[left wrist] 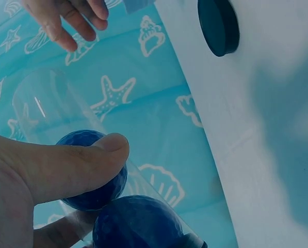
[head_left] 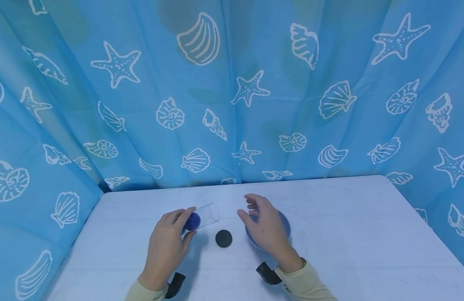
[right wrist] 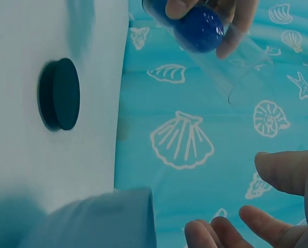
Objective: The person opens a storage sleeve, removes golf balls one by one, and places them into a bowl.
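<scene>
My left hand (head_left: 166, 244) grips a clear open-ended tube (head_left: 210, 214), tilted with its open mouth up and to the right. Inside its lower part sit two dimpled blue balls (left wrist: 138, 222), one behind the other, partly covered by the thumb. A round black lid (head_left: 224, 238) lies flat on the table between the hands. Over a blue bowl (head_left: 286, 223) hovers my right hand (head_left: 268, 230), fingers loosely spread with nothing in them. The hand hides much of the bowl's inside; its outer wall shows at the bottom of the right wrist view.
A white cloth-covered table (head_left: 348, 234) carries all of this. Behind and to the sides hangs a blue curtain (head_left: 224, 83) with white shells and starfish. Dark curved pieces (head_left: 268, 274) stick out at both wrists, by the light sleeves (head_left: 305, 284).
</scene>
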`<state>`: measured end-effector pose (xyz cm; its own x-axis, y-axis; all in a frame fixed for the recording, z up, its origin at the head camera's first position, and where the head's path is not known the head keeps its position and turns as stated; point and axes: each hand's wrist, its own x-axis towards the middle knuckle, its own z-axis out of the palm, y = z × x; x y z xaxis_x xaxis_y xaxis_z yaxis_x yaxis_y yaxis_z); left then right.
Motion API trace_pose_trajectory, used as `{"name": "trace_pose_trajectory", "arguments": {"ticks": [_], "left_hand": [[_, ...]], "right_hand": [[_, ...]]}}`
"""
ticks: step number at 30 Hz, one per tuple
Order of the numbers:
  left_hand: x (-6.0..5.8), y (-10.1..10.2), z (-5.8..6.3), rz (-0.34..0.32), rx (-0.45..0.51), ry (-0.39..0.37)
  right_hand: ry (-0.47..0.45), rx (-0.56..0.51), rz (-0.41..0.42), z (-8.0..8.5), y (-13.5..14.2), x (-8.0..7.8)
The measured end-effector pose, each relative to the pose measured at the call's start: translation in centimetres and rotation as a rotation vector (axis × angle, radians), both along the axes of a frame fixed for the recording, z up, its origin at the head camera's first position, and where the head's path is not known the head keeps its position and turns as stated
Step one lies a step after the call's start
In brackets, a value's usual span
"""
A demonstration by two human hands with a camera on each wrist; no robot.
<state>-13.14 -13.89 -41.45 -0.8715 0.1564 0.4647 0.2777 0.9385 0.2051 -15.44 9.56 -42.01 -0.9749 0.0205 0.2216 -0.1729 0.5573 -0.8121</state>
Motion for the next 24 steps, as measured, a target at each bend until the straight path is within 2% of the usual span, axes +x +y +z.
{"name": "trace_pose_trajectory", "arguments": {"ticks": [10, 18, 24], "left_hand": [[0.1, 0.2, 0.0, 0.001, -0.02, -0.004], [0.2, 0.6, 0.1, 0.007, -0.05, -0.016], [0.3, 0.7, 0.0, 0.008, -0.06, -0.02]], "right_hand": [[0.022, -0.088, 0.068, -0.2, -0.6, 0.1], [-0.007, -0.114, 0.091, -0.3, -0.9, 0.4], [-0.035, -0.162, 0.143, -0.3, -1.2, 0.6]]}}
